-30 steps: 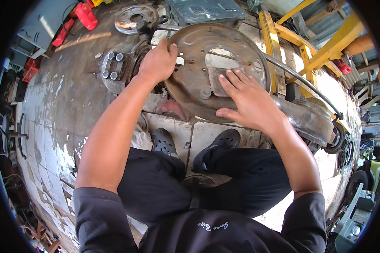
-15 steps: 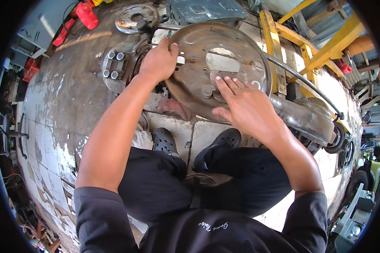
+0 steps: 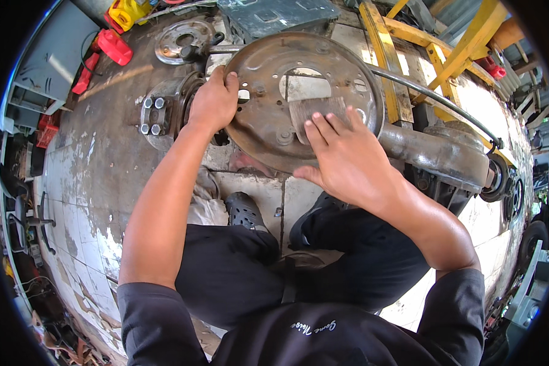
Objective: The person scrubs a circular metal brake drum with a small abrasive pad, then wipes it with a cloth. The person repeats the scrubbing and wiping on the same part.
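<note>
Your left hand is curling around the left rim of the brown round metal plate, its thumb lying on the face, while your right hand is lying spread out flat, fingers extended, pressing on a grey-brown rectangular pad without wrapping around it. The plate is sitting in front of you over the tiled floor, between the bolted flange on the left and the heavy metal housing on the right; the pad is lying on the right half of its face, near the large cutout and just beside a raised boss. The plate is hiding your left fingertips and whatever is bearing it up, so how firmly it is seated is hard to judge. If your left hold is loosening while your right palm is leaning on one side, the plate could be turning or tipping. The cutout's edge or the boss could be snagging the pad, folding it under your fingers. Your bare fingertips are extending close to metal edges, so a slipping pad could be leaving them scraped.
</note>
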Motion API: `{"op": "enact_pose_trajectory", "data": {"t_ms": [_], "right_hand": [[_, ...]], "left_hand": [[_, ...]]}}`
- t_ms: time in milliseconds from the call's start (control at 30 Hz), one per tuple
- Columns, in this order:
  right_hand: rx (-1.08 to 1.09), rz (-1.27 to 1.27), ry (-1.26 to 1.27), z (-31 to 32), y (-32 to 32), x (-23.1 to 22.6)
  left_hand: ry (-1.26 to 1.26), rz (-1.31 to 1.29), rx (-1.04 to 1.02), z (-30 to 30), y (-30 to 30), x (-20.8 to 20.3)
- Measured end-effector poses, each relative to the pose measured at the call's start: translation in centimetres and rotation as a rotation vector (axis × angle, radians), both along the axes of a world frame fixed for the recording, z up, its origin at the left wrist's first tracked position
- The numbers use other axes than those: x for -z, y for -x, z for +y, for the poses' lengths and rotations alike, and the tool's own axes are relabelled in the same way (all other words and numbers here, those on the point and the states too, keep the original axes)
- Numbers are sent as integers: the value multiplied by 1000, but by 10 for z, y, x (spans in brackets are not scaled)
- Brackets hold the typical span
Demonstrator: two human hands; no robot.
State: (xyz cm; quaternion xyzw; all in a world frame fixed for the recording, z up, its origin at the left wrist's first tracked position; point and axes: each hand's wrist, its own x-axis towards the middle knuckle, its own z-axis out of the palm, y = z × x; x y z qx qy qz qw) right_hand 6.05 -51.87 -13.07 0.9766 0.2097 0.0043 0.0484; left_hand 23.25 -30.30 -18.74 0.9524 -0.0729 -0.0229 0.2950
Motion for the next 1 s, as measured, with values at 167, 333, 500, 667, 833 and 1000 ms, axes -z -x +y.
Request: {"op": "enact_pose_trajectory", "data": {"t_ms": [167,333,500,667,833,1000], "right_hand": [[-19,-5,17,0,0,0],[-8,-57,37,0,-9,3],[16,67,54,4,-7,-12],[-10,16,15,-1,-4,-1],[-31,-51,24,0,-7,7],[-24,-43,-1,2,-10,4]], "left_hand": [[-23,-36,10,-1,3,-1],[-16,-41,25,0,2,-1],[-17,-54,34,-1,0,1],[-22,-28,20,-1,1,-2],[-8,-33,16,2,0,2],[-23,-40,25,3,-1,3]]}}
